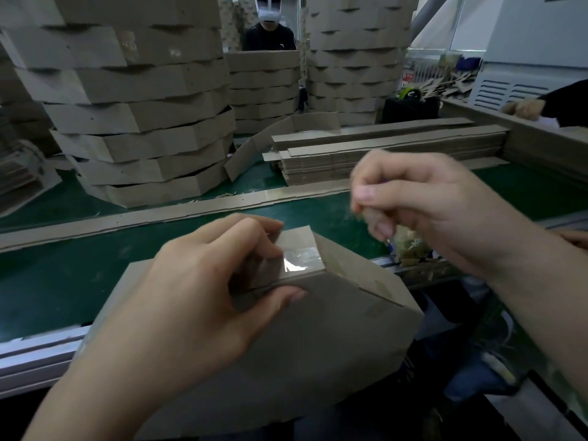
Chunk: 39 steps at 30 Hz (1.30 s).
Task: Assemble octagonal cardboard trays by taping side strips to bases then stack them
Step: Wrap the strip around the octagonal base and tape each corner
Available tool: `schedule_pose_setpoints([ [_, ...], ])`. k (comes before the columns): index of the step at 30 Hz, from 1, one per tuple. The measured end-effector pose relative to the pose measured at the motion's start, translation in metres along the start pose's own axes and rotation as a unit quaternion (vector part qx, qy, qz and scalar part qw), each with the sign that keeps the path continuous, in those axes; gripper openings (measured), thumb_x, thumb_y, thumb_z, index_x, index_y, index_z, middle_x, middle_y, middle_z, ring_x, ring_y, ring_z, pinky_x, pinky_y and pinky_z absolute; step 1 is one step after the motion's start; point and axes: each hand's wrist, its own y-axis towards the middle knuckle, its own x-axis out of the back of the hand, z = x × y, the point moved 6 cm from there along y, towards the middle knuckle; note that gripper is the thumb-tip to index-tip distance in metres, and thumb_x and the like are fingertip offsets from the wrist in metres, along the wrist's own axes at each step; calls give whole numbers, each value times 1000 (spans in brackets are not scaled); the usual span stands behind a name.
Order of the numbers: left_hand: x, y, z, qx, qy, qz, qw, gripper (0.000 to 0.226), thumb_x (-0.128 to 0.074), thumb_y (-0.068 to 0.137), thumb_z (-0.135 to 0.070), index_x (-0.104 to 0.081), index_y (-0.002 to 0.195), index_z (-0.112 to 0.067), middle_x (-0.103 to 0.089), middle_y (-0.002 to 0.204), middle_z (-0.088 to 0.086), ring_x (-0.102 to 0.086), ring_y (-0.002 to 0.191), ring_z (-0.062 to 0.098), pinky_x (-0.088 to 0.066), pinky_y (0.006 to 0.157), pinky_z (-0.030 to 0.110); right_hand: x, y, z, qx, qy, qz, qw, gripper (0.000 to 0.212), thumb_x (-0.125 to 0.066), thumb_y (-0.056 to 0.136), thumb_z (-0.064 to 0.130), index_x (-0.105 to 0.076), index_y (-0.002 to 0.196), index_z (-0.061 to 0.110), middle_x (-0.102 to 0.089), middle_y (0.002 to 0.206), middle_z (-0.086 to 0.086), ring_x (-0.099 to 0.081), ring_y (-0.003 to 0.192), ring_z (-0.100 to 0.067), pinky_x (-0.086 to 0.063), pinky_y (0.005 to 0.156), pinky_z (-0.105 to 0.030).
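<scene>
Cardboard tray, glossy taped corner, left hand pinching tray, right hand grip unclear

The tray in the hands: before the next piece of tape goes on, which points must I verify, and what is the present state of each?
1. Tray held steady: ok. The left hand pinches the tray at its upper edge, thumb on the base.
2. Clear tape on the joint: ok. It lies on the side wall at a corner and reaches the base edge.
3. Tape pressed flat: cannot tell. It shines and looks wrinkled.
4. Right hand has new tape: cannot tell. It is blurred, fingers curled.
5. Spare strips available: ok. A pile lies on the green belt.
</scene>
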Motion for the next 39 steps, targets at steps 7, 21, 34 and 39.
schedule_pose_setpoints([
  [7, 1, -2, -2, -5, 7, -9, 1000, 38, -64, 74, -53, -61, 84, -17, -67, 110, -9, -63, 96, 1, -49, 79, 18, -34, 25, -21, -121, -13, 131, 984, 20, -67, 82, 15, -64, 61, 15, -50, 65, -3, -40, 59, -17, -32, 52, -23],
  [21, -1, -1, -4, -9, 9, 27, 1000, 46, -62, 77, -51, -65, 116, -27, -64, 117, -14, -61, 102, 1, -46, 87, 16, -31, 24, -27, -125, -6, 166, 978, 17, -62, 70, 18, -66, 53, 18, -53, 60, 1, -43, 55, -11, -33, 50, -20],
  [34, -4, -7, -4, -11, 44, 44, 998, 45, -59, 81, -47, -71, 115, -20, -64, 104, -7, -64, 90, 12, -48, 75, 25, -29, 20, -27, -190, -129, 235, 945, 27, -67, 81, 35, -66, 63, 15, -39, 49, 6, -32, 46, -8, -25, 47, -17],
  [39, -3, -8, -2, -10, 42, 43, 998, 45, -58, 82, -48, -71, 115, -20, -63, 105, -8, -64, 92, 12, -48, 76, 25, -26, 24, -32, -230, -209, 240, 920, 44, -61, 78, 58, -62, 53, 23, -37, 42, 10, -29, 40, -8, -26, 47, -21],
])
